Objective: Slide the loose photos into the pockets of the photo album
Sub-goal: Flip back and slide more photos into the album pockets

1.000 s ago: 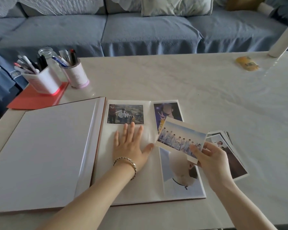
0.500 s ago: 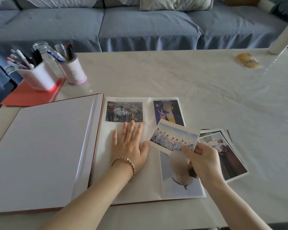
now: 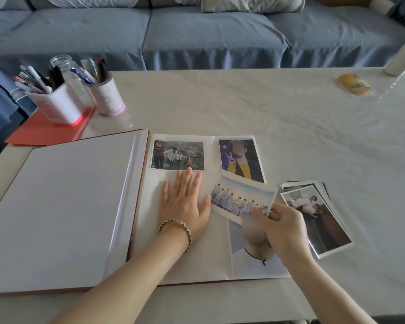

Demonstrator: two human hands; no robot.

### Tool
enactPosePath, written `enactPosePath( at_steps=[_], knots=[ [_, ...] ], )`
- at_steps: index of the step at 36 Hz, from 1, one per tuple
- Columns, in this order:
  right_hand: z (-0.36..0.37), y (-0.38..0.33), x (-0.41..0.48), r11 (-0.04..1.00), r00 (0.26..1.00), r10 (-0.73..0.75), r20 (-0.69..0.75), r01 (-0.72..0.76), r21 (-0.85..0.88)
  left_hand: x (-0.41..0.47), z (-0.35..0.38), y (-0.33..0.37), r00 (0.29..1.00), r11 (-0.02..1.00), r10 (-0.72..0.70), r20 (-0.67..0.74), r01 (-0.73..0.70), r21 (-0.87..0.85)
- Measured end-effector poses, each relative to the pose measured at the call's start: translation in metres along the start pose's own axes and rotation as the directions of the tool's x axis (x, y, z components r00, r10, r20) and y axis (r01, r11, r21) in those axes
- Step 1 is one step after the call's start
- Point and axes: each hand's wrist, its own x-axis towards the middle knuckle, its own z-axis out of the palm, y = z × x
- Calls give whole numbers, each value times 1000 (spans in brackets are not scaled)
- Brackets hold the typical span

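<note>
An open brown-edged photo album (image 3: 63, 206) with white pages lies at the front left of the pale table (image 3: 243, 101). The left hand (image 3: 184, 204), fingers straight, presses flat on its right page. A white-bordered group photo (image 3: 242, 197) tilts over that page, its corner pinched by the right hand (image 3: 283, 228). A stack of loose glossy photos (image 3: 318, 220) sits just beside the album's right edge.

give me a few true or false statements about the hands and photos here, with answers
1. The left hand lies flat on the right page of the album. True.
2. The right hand is empty. False: it pinches the group photo by its near corner.
3. A stack of loose photos lies on the table to the right of the album. True.
4. The pen holders stand right of the album. False: they stand beyond its left page, one on a red folder.
</note>
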Motion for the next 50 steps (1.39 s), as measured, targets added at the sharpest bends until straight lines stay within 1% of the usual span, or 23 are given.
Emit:
enactPosePath(
  at_steps=[2,6,9,12,14,16,19,21,26,28,31,33,35,39,43,46,50],
  knots=[
    [1,-2,0,999,996,34,77,-36,29,0,0,-1,1000,1000,9,-1,-9,-22],
    [-1,-10,8,993,981,115,158,-120,20,0,-4,-1,1000,997,28,-10,-29,-78],
    [-6,-19,19,986,955,169,245,-162,-49,-1,-8,-3,998,995,67,11,-66,-78],
    [-8,-28,32,980,936,173,305,-132,-151,-3,-13,-7,993,995,97,64,-97,1],
    [-5,-34,41,971,927,172,334,-104,-214,-10,-15,-11,995,995,56,88,-63,78],
    [0,-41,48,963,915,183,360,-93,-253,-19,-17,-15,996,985,-38,78,24,173],
    [9,-46,56,939,900,168,402,-22,-343,-29,-20,-20,985,952,-155,73,129,278],
    [16,-48,58,947,886,164,434,-18,-321,-33,-22,-23,981,948,-171,91,138,288],
    [37,-54,55,961,841,191,506,-56,-270,-35,-26,-25,976,962,-138,168,92,258],
    [43,-55,54,959,844,191,501,-51,-280,-35,-27,-26,975,965,-130,179,83,248],
    [45,-53,54,958,879,174,443,-47,-284,-35,-27,-28,977,969,-112,183,66,240],
    [43,-52,53,929,925,120,361,24,-370,-35,-28,-29,979,970,-101,180,57,237],
    [42,-51,52,909,951,67,302,67,-411,-35,-28,-30,979,972,-97,177,54,231],
    [42,-49,53,925,958,70,277,41,-377,-36,-26,-29,980,971,-97,175,55,231],
    [48,-52,53,922,952,99,290,22,-386,-36,-26,-29,982,973,-96,161,58,223],
    [55,-57,53,942,935,163,315,-53,-330,-37,-25,-28,986,977,-96,136,67,204],
    [69,-64,49,968,920,154,362,-66,-243,-37,-24,-28,988,981,-96,119,75,176]
  ],
)
